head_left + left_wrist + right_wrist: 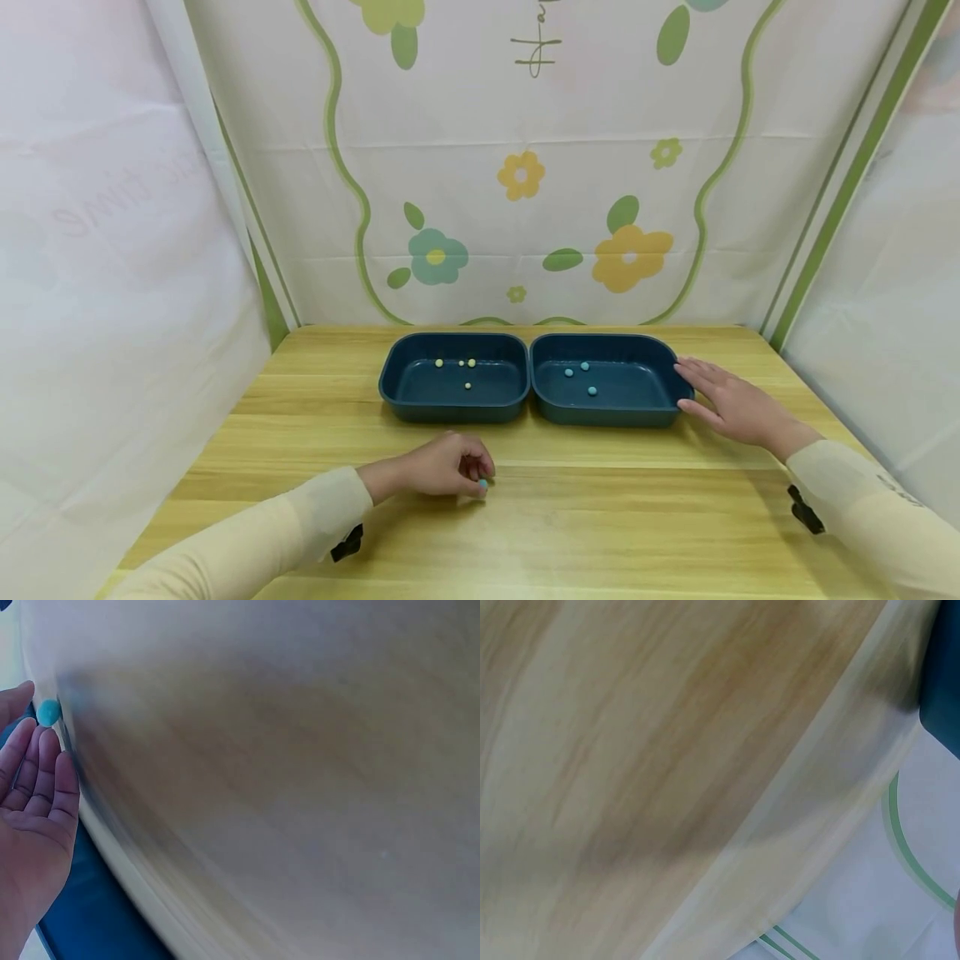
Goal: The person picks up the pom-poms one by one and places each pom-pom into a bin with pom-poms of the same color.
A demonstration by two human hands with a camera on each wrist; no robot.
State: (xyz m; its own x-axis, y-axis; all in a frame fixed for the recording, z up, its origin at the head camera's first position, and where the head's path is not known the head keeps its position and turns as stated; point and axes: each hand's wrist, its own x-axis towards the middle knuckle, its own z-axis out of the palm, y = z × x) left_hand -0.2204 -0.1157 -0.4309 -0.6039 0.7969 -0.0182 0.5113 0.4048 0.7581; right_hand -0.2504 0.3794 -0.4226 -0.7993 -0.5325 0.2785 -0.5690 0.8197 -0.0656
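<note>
My left hand (448,465) is low over the table in front of the left tray. Its thumb and fingertips pinch a small blue ball (483,483); in the left wrist view the ball (49,712) shows at the tips of the thumb and fingers. My right hand (738,406) has its fingers extended, fingertips at the right end of the right dark blue tray (615,417). Inside that tray lie three blue balls (592,391). The left dark blue tray (453,412) holds several pale yellow balls (438,363).
Both trays stand side by side near the back of the wooden table (600,517). A flowered white cloth (525,225) hangs behind it, with white cloth walls on both sides. In the right wrist view, a corner of a dark blue tray (941,705) shows.
</note>
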